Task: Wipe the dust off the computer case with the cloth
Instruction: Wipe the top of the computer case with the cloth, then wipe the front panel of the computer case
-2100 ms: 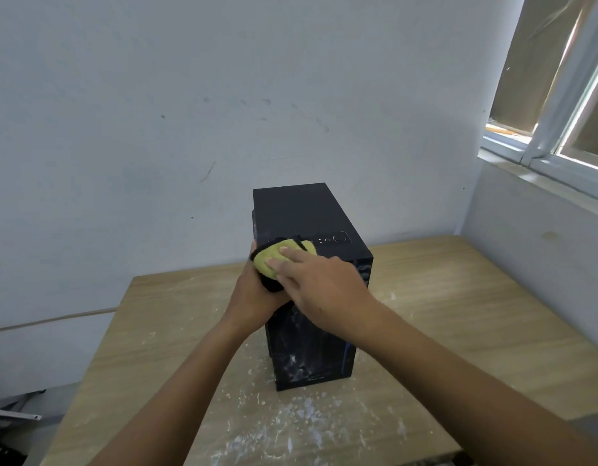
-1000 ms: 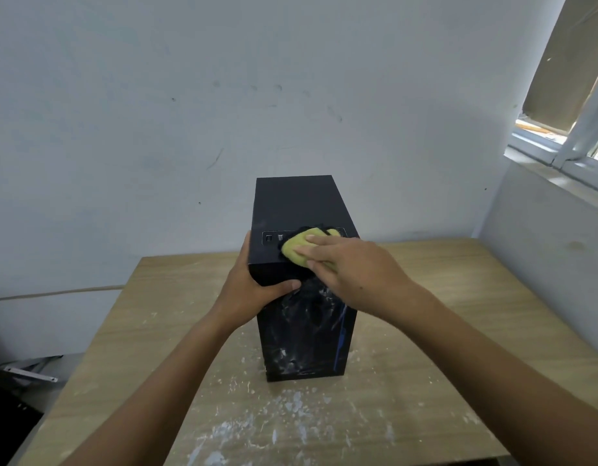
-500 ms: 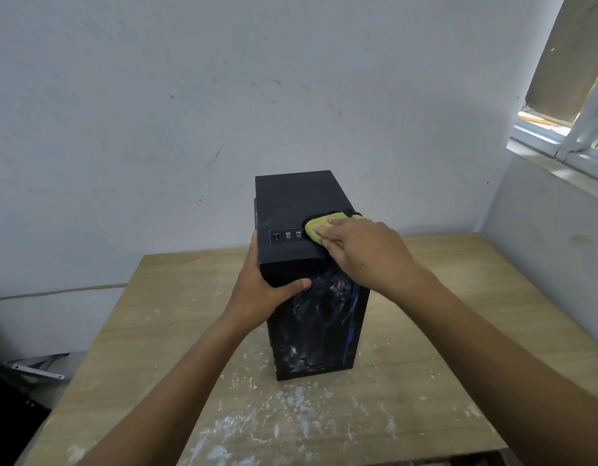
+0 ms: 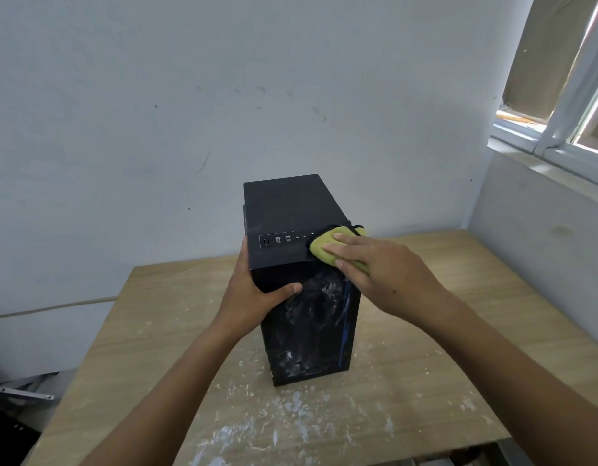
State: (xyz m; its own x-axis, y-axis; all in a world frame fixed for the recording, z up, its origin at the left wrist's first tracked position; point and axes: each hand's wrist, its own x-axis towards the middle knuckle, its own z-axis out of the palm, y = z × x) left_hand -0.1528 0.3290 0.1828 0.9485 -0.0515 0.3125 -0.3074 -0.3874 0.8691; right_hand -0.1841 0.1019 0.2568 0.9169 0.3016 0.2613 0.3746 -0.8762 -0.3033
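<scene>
The table [image 4: 425,297] holds the tall black computer case [image 4: 284,210], standing up nearer the far edge. The left hand [image 4: 257,297] grips its top left corner. The right hand [image 4: 385,274] presses the yellow cloth [image 4: 321,248] with flat fingers on the top right corner. White dust lies on the front, straight below the cloth.
</scene>
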